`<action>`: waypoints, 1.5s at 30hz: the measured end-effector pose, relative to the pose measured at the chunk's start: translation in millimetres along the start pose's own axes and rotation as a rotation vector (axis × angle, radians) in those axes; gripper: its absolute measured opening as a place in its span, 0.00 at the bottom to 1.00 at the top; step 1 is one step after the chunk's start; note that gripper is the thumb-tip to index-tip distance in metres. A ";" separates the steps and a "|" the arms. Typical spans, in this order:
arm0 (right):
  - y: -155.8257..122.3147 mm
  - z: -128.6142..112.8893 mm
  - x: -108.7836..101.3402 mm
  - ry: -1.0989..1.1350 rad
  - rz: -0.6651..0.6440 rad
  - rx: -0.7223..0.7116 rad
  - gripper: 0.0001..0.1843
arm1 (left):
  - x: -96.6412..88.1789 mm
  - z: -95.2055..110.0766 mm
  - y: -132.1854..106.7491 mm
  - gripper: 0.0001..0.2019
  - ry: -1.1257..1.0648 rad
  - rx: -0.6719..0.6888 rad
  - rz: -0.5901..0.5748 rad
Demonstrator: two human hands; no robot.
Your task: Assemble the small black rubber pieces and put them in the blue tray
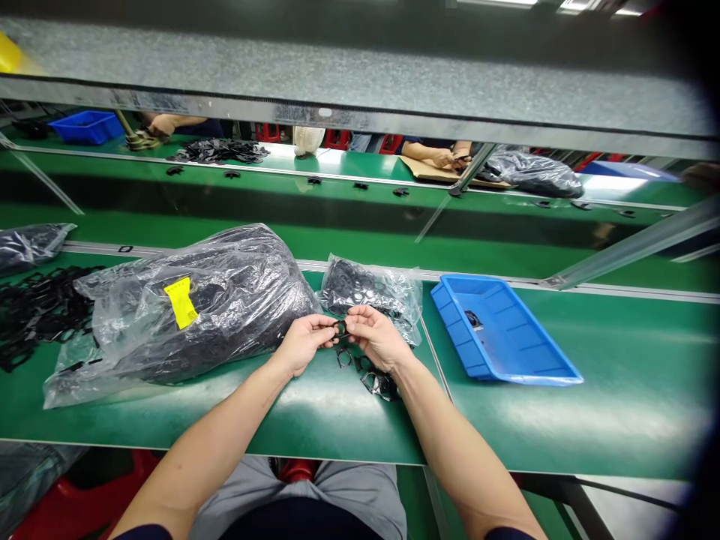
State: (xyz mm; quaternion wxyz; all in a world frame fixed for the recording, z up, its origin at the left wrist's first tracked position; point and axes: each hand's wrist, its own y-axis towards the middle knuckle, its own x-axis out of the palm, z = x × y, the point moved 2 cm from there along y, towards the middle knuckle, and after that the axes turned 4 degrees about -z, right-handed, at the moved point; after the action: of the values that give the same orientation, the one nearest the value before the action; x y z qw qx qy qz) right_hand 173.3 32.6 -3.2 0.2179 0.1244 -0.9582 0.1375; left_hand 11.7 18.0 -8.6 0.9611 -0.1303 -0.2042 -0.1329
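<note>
Between my two hands is a small black ring-shaped part (340, 328), pinched by the fingertips of both. My left hand (304, 343) closes on its left side, and my right hand (378, 337) grips it from the right. Several loose black ring parts (378, 384) lie on the green table just below my right hand, partly covered by it. Right behind my hands sits a small clear bag (365, 286) full of black parts. To the left of my left hand rests a large clear plastic bag (236, 300) of black parts, with a yellow label (181, 303) on it.
A blue tray (509, 330) on the right holds a small dark part (473, 320). At far left lies a heap of black frames (39, 307). A metal strut (635, 244) slants at right. Beyond the conveyor (349, 225), co-workers' hands (444, 157) handle parts.
</note>
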 end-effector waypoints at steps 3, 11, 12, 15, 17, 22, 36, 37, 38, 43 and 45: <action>-2.5 -2.4 -0.2 -0.089 -0.042 0.051 0.20 | -1.3 1.4 0.7 0.15 0.040 0.033 0.032; -3.0 0.8 0.4 -0.191 -0.090 0.064 0.19 | -2.2 5.4 1.3 0.13 0.148 0.091 0.099; -2.3 1.4 0.1 -0.198 -0.085 0.062 0.19 | -2.1 5.4 1.3 0.13 0.157 0.092 0.099; -1.1 2.1 -0.4 -0.211 -0.071 0.039 0.18 | -2.0 5.2 1.2 0.14 0.175 0.101 0.092; -1.0 1.8 -0.2 -0.201 -0.067 0.015 0.17 | -1.9 4.9 1.1 0.13 0.177 0.104 0.086; -1.5 0.4 -0.5 -0.195 -0.085 -0.018 0.16 | -1.8 4.0 1.4 0.13 0.147 0.078 0.078; -0.4 0.9 -1.6 -0.135 -0.070 -0.017 0.19 | -2.1 3.0 1.6 0.12 0.159 0.075 0.088; -0.1 1.3 -1.6 -0.134 -0.065 -0.026 0.19 | -2.2 2.6 1.7 0.12 0.156 0.073 0.086; 0.3 1.7 -1.7 -0.134 -0.055 -0.038 0.19 | -2.5 2.5 1.8 0.12 0.152 0.075 0.087; 2.6 1.6 -3.3 -0.141 0.000 -0.103 0.18 | -5.0 3.0 2.4 0.14 0.113 0.073 0.095; 2.7 0.3 -4.1 -0.143 0.005 -0.126 0.18 | -4.9 3.1 2.1 0.14 0.101 0.063 0.072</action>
State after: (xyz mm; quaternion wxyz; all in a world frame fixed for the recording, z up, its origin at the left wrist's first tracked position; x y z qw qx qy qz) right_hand 175.9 35.7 -5.9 0.1559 0.1174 -0.9784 0.0681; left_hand 6.9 21.9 -8.4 0.9779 -0.1004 -0.1547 -0.0983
